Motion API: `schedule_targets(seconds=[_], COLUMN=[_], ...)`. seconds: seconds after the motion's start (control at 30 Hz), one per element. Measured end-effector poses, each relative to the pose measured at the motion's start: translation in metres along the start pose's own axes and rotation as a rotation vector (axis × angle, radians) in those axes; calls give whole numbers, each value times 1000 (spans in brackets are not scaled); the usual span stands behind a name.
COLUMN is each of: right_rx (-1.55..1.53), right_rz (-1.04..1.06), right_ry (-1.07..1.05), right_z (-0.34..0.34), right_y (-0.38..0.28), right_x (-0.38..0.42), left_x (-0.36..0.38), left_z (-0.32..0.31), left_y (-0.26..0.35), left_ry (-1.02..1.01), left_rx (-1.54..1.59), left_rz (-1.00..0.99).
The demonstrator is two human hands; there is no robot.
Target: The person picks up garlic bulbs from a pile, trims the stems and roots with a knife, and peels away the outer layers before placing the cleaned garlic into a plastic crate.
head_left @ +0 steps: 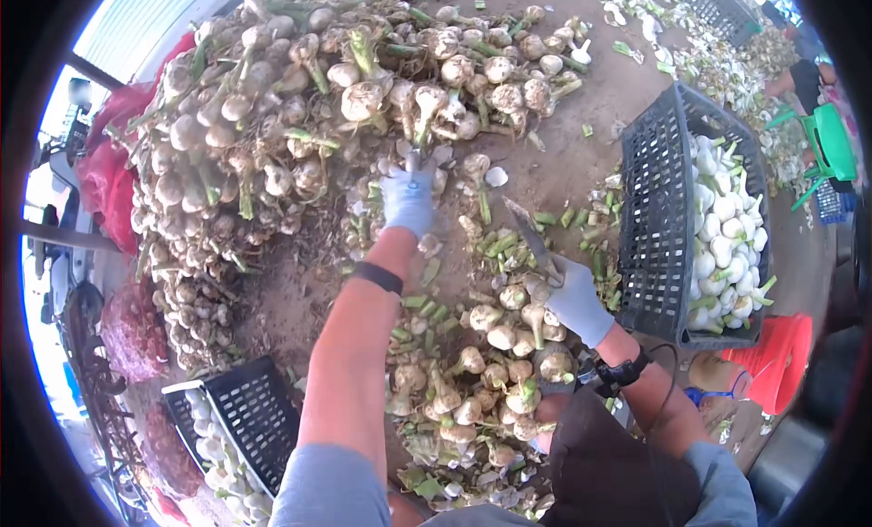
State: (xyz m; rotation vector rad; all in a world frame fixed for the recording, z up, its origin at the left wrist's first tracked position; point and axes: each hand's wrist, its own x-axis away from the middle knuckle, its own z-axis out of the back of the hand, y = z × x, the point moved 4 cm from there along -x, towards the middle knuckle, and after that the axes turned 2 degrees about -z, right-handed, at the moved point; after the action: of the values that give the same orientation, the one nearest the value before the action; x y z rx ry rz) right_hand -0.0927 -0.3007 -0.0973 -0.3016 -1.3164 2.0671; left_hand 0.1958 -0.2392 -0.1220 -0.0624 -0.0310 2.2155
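My left hand (406, 200), in a pale glove, reaches forward to the near edge of a large heap of garlic (263, 118). Its fingers close at the stem of a garlic bulb (431, 98) whose head points away from me; the grip itself is partly hidden. In my gloved right hand (579, 302) is a knife (530, 236), its dirty blade pointing up and to the left. Below the knife lies a smaller pile of garlic bulbs with short stems (495, 373). Cut green stem pieces (500, 246) are scattered between my hands.
A black crate (649, 227) of cleaned white garlic stands at right, beside a red bucket (781, 364). Another black crate (245, 418) with garlic tilts at lower left. Red mesh sacks (134, 332) line the left side. Near a green chair (828, 144), another person is partly visible.
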Motion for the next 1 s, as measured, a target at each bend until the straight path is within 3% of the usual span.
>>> schedule_targets(seconds=[0.03,0.07,0.13,0.2,0.23,0.27,0.33,0.4,0.43,0.47,0.53,0.57,0.63,0.73,0.77,0.8,0.87,0.93,1.0], right_rx=[-32,-72,-130,308,226,225,487,536,555,573,551,531,511,470,557,637,464,351,177], right_rz=[-49,-103,-124,-38,12,16,463,546,567,590,615,607,594,500,192,-98,-36,10,18], right_ry=[-14,-29,8,46,77,74,192,158,163,170,181,182,185,157,35,-105,-8,-20,-5], right_z=[2,2,2,6,-3,-5,-5,-11,-14,-17,-19,-18,-20,-11,0,4,4,-3,-4], right_y=[2,5,8,-8,-3,-13,-63,-87,-92,-95,-93,-92,-87,-59,-24,1,-11,-24,-38], right_x=[-3,-3,-8,-13,-14,-14,-8,3,9,14,20,20,19,-1,-17,-22,-8,4,15], left_x=[-16,-8,11,38,58,72,107,119,122,128,130,134,143,166,175,183,171,168,171], left_z=[-27,15,19,23,43,42,62,58,73,76,98,95,100,110,156,158,177,167,151], left_y=[-14,-2,-3,4,13,18,32,39,42,51,46,45,43,45,57,56,55,48,45], left_ry=[8,-136,-37,-117,-336,-223,-482,-84,-257,-430,-295,-292,-15,47,-2,8,346,344,381], left_rx=[146,136,357,1229,1526,1527,1742,1644,1644,2228,1488,1489,1324,1212,1057,1143,846,695,865], left_rz=[81,-13,-58,48,65,-49,163,-359,-185,83,-132,-133,-319,-195,-301,-270,-471,-338,-226])
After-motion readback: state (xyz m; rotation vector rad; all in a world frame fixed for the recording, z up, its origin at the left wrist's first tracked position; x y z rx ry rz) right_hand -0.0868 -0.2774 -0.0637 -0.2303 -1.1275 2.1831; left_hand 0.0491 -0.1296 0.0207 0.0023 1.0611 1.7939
